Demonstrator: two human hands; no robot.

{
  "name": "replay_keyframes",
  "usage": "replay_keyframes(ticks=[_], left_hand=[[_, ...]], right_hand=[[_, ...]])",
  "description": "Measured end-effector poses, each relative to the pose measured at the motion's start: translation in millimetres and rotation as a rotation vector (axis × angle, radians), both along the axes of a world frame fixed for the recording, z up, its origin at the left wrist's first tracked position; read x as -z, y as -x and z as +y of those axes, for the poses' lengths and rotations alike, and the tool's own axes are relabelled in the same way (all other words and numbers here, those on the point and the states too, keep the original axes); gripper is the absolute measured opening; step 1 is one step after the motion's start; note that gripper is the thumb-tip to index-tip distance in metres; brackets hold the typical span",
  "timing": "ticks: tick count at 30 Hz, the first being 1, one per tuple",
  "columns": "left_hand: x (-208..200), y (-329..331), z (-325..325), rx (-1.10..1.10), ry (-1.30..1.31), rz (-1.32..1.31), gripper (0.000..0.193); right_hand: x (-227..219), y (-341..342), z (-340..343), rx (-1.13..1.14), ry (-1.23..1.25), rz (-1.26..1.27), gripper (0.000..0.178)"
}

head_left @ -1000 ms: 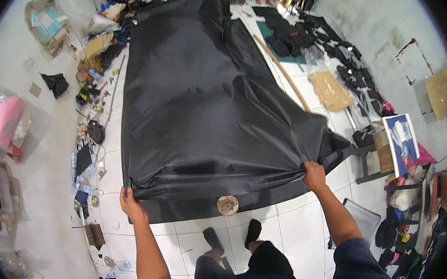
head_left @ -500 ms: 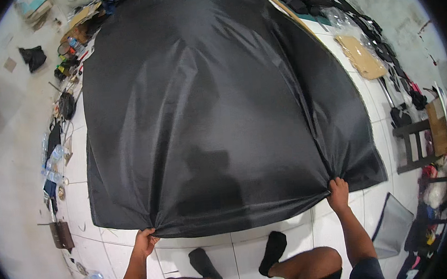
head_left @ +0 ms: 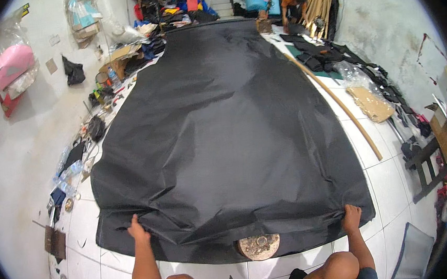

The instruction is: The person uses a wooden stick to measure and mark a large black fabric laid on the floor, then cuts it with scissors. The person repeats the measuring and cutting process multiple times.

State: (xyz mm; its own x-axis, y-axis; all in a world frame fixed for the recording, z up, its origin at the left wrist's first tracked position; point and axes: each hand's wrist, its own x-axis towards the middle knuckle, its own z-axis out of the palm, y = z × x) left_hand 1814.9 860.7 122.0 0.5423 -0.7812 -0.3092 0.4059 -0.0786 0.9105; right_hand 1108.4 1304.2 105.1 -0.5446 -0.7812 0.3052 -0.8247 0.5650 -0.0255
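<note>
Most of the black sheet (head_left: 223,139) lies spread flat on the floor (head_left: 379,179); both hands, left (head_left: 138,231) and right (head_left: 351,217), pinch its near edge, where wrinkles remain to smooth.

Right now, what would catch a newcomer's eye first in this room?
A huge black fabric sheet spread over the white tiled floor, filling the middle of the view. At its near edge, the left hand and right hand each pinch the hem, with a round brownish disc between them. A long wooden stick lies along the sheet's right side.
</note>
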Motion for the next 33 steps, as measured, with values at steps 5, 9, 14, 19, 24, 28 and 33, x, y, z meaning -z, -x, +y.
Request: replay_keyframes(ticks=[5,9,14,19,24,28,33], left_hand=[[30.3,-55.5,25.7,-0.099,0.041,-0.227,0.059],[50.9,-49.1,76.2,-0.003,-0.217,-0.282,0.058],[58.1,-45.3,85.7,-0.012,-0.282,-0.227,0.062],[71.9,-76.6,67.2,-0.178,-0.193,-0.292,0.065],[94.7,-86.5,96.0,-0.116,-0.361,-0.302,0.064],[103.6,-85.9,76.7,-0.077,-0.313,-0.312,0.066],[85.3,-126.9,64.7,-0.154,-0.274,-0.275,0.058]], right_hand=[[6.7,-10.9,19.9,0.001,-0.091,-0.031,0.022],[13.7,-32.3,48.5,0.152,-0.034,-0.094,0.037],[7.2,-26.1,39.0,0.216,0.095,-0.134,0.046],[-6.8,-42.3,5.7,0.089,-0.074,-0.176,0.047],[3.3,-48.4,2.8,0.112,-0.13,-0.198,0.047],[21.9,-22.9,24.6,0.15,-0.09,-0.192,0.045],[24.8,-52.1,-22.7,-0.02,-0.139,-0.222,0.043]])
